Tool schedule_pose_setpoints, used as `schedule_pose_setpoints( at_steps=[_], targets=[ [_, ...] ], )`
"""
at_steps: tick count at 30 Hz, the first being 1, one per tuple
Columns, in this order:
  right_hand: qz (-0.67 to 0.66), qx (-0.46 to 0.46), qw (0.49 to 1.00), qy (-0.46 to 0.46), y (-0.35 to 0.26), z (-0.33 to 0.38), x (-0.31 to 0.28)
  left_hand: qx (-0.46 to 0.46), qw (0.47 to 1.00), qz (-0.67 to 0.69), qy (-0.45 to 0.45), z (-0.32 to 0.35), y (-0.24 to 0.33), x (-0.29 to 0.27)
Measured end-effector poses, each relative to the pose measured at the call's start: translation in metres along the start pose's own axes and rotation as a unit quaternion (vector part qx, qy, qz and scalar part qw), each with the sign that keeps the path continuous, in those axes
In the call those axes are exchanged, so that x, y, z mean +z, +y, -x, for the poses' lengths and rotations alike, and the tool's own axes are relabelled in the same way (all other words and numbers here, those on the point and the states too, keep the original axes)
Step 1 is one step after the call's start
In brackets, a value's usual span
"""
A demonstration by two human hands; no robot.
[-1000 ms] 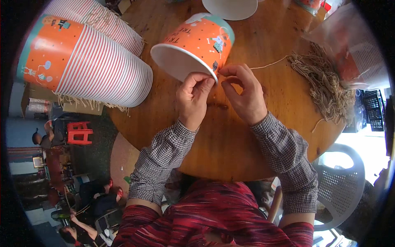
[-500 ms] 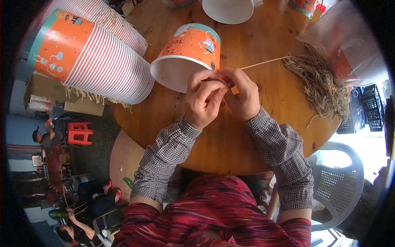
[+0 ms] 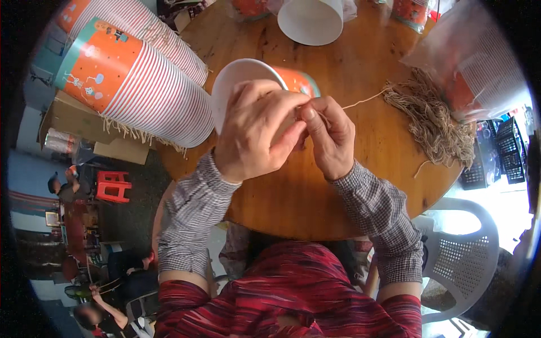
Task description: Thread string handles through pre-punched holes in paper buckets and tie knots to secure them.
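A paper bucket (image 3: 242,67), white inside and orange with a teal rim outside, lies tipped on the wooden table with its mouth to the left. In front of its mouth is my left hand (image 3: 253,132), fingers bent toward the right; what its fingertips pinch is hidden. Close against them, my right hand (image 3: 332,135) has thumb and forefinger pressed together on a thin tan cord. That cord (image 3: 363,102) runs off to the right, to a loose bundle of tan strands (image 3: 431,118) on the table.
Tall stacks of nested orange buckets (image 3: 135,81) lean at the left, tan fringe beneath. A white bucket (image 3: 311,22) stands at the far edge. Plastic-wrapped buckets (image 3: 479,67) sit at right, above a grey chair (image 3: 459,259). A red stool (image 3: 112,186) and people are beyond on the left.
The bucket has swung round so its mouth points left. My left hand has turned over, showing its back, and moved left across the mouth. The right hand still pinches beside it.
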State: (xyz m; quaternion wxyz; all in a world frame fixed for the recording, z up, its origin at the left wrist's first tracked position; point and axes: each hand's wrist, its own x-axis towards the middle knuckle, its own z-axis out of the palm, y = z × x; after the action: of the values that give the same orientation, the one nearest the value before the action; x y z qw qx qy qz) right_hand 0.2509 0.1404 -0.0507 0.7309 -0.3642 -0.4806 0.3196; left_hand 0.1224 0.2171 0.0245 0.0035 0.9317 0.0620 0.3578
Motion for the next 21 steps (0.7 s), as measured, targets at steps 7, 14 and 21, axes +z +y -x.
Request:
schedule_pose_setpoints(
  at_steps=[7, 14, 21],
  targets=[
    [0.011, -0.002, 0.999, 0.037, -0.017, -0.002, -0.004, -0.145, 0.958, 0.187, -0.162, -0.013, -0.003, -0.008],
    [0.245, -0.086, 0.962, 0.088, -0.025, 0.001, -0.021, -0.279, 0.888, 0.338, -0.139, 0.006, 0.0, 0.01],
    [0.011, 0.202, 0.979, -0.025, -0.05, 0.001, -0.041, -0.404, 0.774, 0.469, -0.13, 0.005, -0.003, 0.001]
  ],
)
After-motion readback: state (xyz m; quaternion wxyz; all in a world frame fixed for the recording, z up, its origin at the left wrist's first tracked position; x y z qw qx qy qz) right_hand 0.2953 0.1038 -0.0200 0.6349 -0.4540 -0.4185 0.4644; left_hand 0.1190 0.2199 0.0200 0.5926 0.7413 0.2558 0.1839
